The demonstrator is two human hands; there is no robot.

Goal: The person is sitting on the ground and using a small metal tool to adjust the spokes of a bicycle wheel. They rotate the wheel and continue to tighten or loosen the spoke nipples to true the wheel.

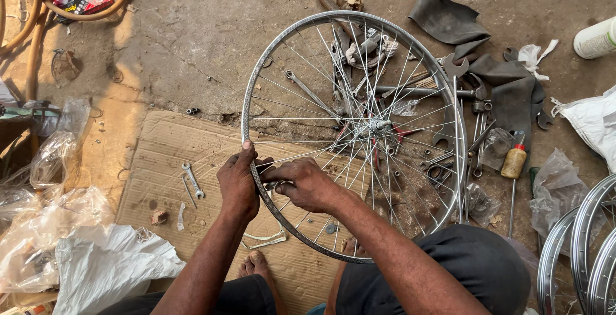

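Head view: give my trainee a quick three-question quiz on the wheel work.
1. True or false: the left hand grips the wheel rim.
2. Where does the right hand work? A) at the hub B) among the spokes near the rim C) on the cardboard
3. What small tool lies on the cardboard left of the hands?

Key: 1 true. 2 B. 3 a spanner.
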